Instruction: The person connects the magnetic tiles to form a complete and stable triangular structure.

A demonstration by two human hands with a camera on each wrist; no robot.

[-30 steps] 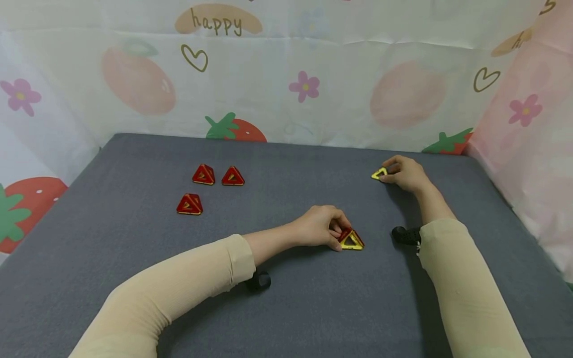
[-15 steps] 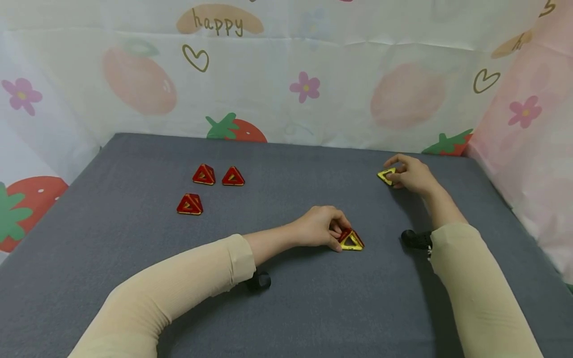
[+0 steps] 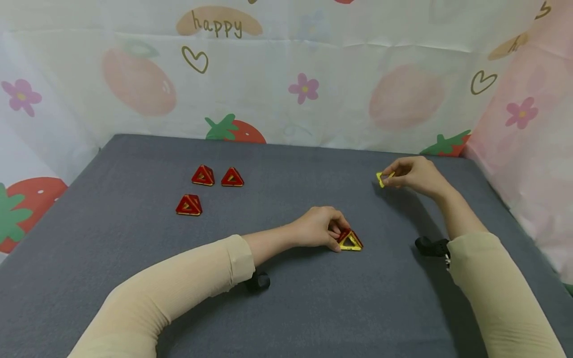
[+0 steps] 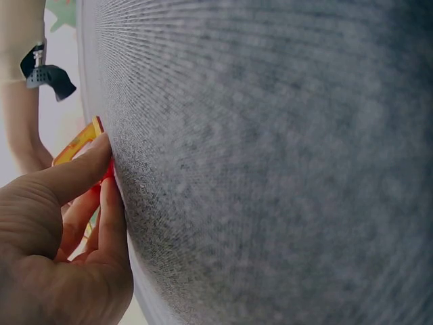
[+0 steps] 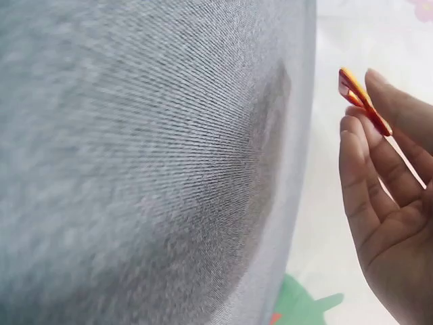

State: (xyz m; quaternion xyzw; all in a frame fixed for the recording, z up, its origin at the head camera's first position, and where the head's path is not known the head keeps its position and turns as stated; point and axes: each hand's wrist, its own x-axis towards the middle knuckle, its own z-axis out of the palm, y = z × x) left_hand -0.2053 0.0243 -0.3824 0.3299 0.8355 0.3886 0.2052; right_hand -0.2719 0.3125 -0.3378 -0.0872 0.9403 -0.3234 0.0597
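In the middle of the table my left hand grips a small pyramid of triangular magnetic tiles by its left side. The pyramid stands on the cloth, with a yellow face toward me and red edges behind. Part of it is hidden by my fingers in the left wrist view, where the yellow frame sticks out past my thumb. Farther back on the right, my right hand pinches a single yellow triangular magnetic tile between thumb and fingers. That tile is tilted and held off the table.
At the back left sit three red pyramids: one on the left, one beside it, and one nearer. A dark grey cloth covers the table. Behind it hangs a printed curtain. Black wrist cameras hang under both sleeves.
My right hand has drawn slightly right and toward me, lifting and turning the yellow triangular tile so it shows more edge-on. My left hand and its pyramid stay in place.
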